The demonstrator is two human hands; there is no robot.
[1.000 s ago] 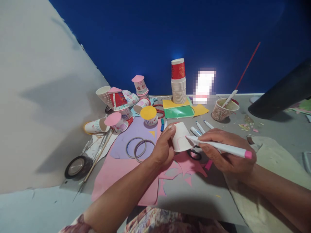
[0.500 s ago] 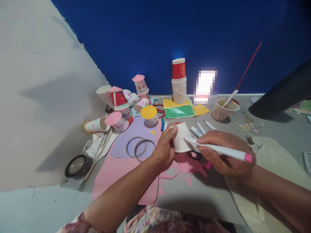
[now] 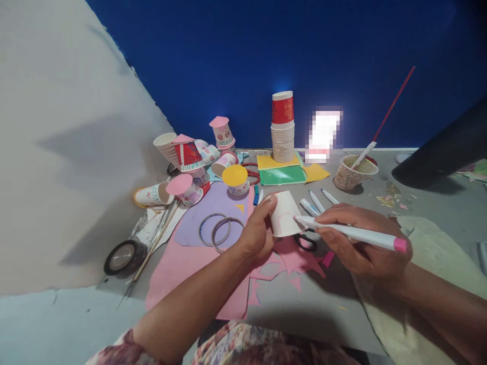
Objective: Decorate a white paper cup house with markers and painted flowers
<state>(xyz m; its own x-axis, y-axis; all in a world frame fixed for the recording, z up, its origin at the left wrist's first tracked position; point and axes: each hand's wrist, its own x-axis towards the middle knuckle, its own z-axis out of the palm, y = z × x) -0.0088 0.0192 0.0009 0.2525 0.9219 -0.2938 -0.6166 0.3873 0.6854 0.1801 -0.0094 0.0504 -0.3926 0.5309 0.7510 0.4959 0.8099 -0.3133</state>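
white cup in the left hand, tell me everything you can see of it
The white cup, apparently paper, tapers upward, held tilted with its wider rim down above pink scraps. A faint pink arched line marks its side. The left hand grips it; a marker touches or nearly touches it with its tip.

Readable here: no word, number or brand. Too small to make out, small dark marks down the white label (image 3: pixel 181 154) on a red cup (image 3: pixel 193 153) with a pink cone top. Equally beyond reading, gold markings on the red band (image 3: pixel 282 110) atop the tall cup stack (image 3: pixel 282 143) and bluish print on a white marker (image 3: pixel 309 208) lying flat.
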